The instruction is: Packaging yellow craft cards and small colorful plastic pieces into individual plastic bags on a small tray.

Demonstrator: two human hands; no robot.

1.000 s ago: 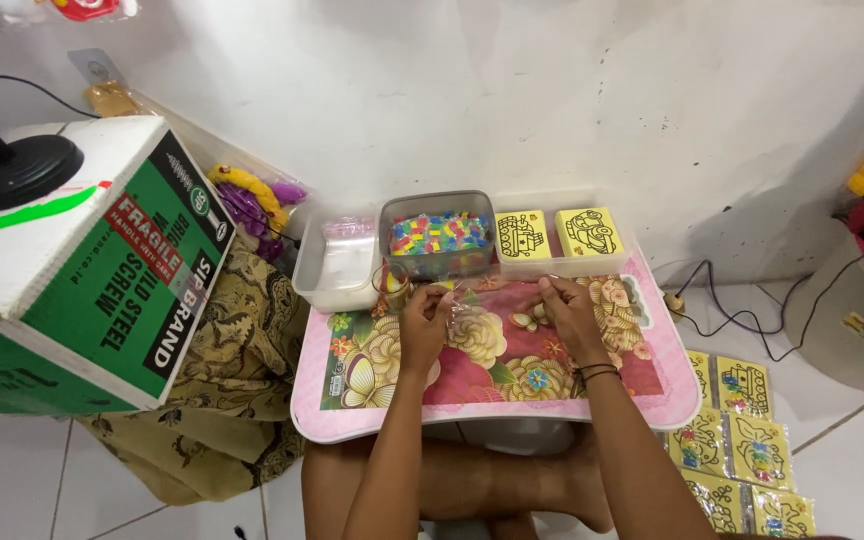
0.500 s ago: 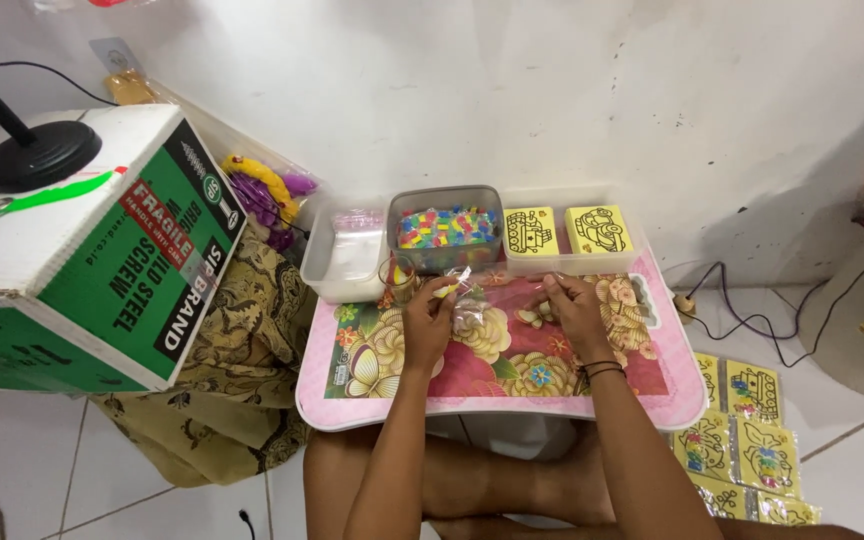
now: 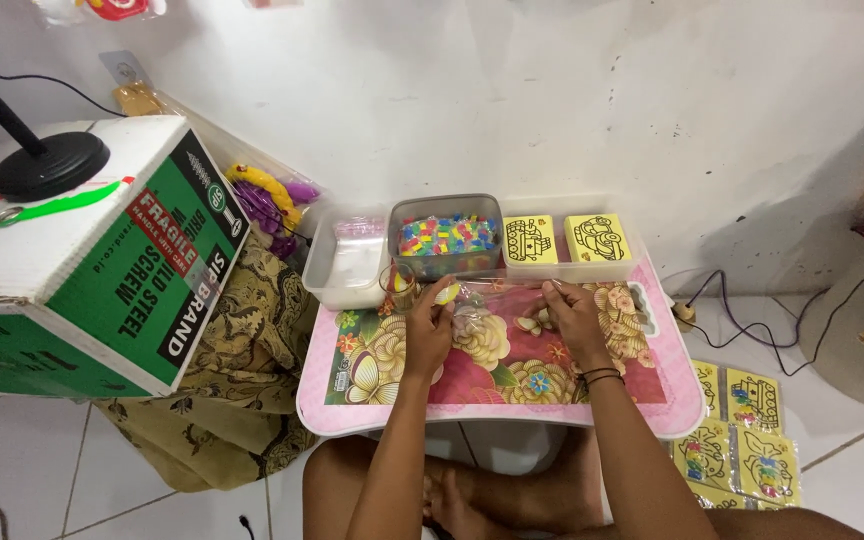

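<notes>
Left hand: fingers pinched on one end of a clear plastic sleeve, a small yellow piece beside the fingertips.
Right hand: fingers pinched on the sleeve's other end.
Sleeve position: held low over the pink floral lap table, just in front of the grey tub of coloured beads.
Risk 1: thin, slick film could slip from either pinch.
Risk 2: tub sits close; a sideways nudge could spill beads.
Risk 3: yellow picture cards behind could get knocked.
</notes>
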